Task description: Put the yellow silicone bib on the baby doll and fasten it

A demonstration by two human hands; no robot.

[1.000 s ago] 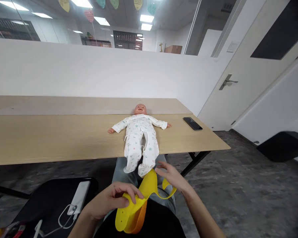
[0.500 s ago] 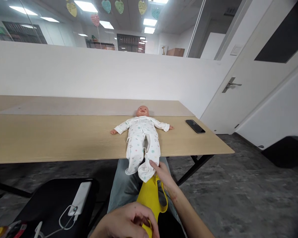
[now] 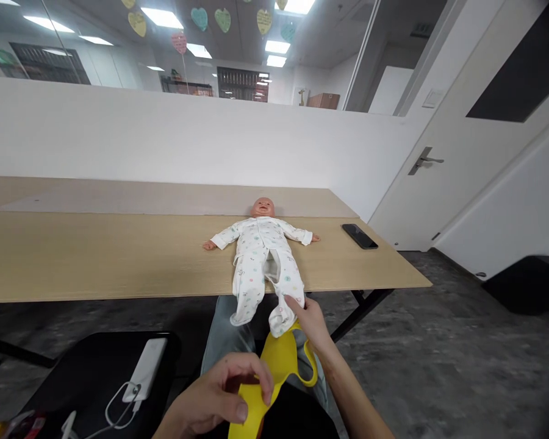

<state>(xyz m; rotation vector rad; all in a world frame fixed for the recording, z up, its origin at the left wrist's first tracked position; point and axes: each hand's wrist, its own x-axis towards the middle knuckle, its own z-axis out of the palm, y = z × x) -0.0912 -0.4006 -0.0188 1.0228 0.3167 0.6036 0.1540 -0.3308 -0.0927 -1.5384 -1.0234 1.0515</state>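
A baby doll (image 3: 263, 208) lies on its back on the table, arms spread, dressed in a white patterned sleepsuit (image 3: 260, 235). Its covered feet hang past the near edge above my lap. My right hand (image 3: 310, 320) grips the doll's leg on the right near the foot, thumb on top, fingers mostly hidden beneath. Just below that foot, a bright yellow flexible piece (image 3: 279, 356) with a loop on its right side stretches down over my lap. Its lower end is held between the thumb and fingers of my left hand (image 3: 219, 390).
A black phone (image 3: 359, 236) lies at the right of the wooden table (image 3: 96, 256). At lower left, a black seat (image 3: 91, 366) carries a white power bank (image 3: 146, 369) with a cable. A white door (image 3: 448, 134) stands at right, and a dark object (image 3: 531, 280) rests near it.
My right hand has moved slightly right with the doll's leg, widening the gap between the legs. My left hand has shifted left with the yellow piece's lower end, showing more of it.
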